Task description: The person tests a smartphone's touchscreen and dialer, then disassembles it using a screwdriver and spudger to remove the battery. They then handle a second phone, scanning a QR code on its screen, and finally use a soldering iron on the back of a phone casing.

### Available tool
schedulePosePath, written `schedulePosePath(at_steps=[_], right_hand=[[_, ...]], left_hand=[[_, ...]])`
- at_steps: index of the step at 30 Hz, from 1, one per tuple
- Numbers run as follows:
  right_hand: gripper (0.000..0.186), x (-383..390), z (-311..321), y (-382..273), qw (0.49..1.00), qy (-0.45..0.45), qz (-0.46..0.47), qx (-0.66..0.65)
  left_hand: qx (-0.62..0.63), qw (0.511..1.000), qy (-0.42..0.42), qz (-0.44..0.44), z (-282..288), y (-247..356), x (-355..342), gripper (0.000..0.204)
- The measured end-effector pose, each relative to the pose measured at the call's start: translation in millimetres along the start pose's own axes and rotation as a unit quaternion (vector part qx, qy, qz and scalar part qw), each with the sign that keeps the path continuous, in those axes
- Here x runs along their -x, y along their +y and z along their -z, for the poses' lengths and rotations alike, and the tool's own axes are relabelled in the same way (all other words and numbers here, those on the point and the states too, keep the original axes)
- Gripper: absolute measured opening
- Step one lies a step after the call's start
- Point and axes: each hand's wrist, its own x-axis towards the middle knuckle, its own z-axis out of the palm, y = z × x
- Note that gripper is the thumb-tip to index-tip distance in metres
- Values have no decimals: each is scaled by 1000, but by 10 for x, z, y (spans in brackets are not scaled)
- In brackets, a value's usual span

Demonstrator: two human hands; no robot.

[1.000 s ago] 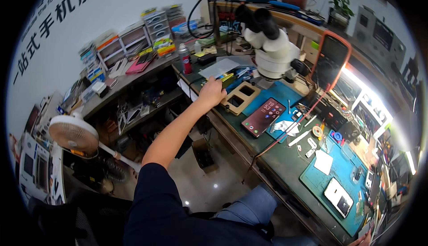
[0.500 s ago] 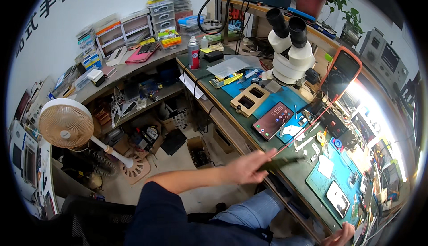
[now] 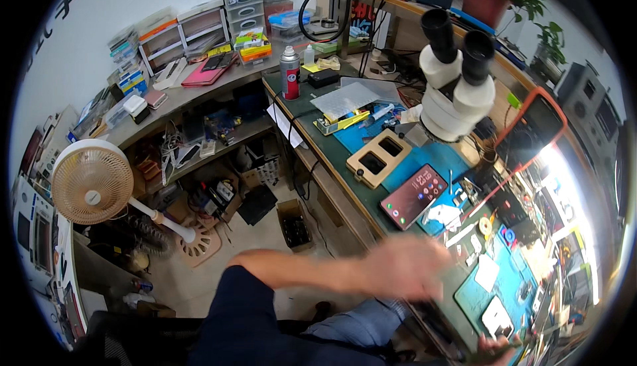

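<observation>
My left hand (image 3: 413, 266), smeared by motion, reaches over the front edge of the green-topped bench (image 3: 308, 114). What it holds, if anything, is not clear. Beyond it lies a phone (image 3: 415, 197) with its screen lit. A thin red lead (image 3: 488, 200) runs from near the red-framed meter (image 3: 531, 127) down toward this hand. At the lower right is my right hand (image 3: 494, 351), blurred and partly cut off. It is close to a white phone-shaped part (image 3: 497, 317) on the blue-green work mat (image 3: 468, 290); its grip cannot be made out.
A white microscope (image 3: 451, 94) stands behind the phone, with a tan holder (image 3: 378, 157) to the left. A spray can (image 3: 290, 74) is near the bench's left end. Small parts and tools crowd the right side under a bright lamp (image 3: 574, 220). A fan (image 3: 93, 180) stands left.
My left hand has moved right along the bench edge; the dark object that showed in it is no longer visible there. My right hand has shifted slightly left. The whole view has turned a little.
</observation>
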Motion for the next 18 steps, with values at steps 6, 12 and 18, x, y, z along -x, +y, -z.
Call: schedulePosePath(at_steps=[6, 12, 18], right_hand=[[16, -643, 1240, 284, 790, 124, -437, -412], [19, -1083, 1369, 410, 808, 184, -455, -325], [15, -956, 1538, 237, 851, 197, -328, -359]], left_hand=[[-323, 920, 60, 214, 965, -2766, -990, 25], [-273, 907, -121, 296, 268, -4297, -2183, 22], [-234, 919, -171, 268, -755, -4657, -2547, 41]])
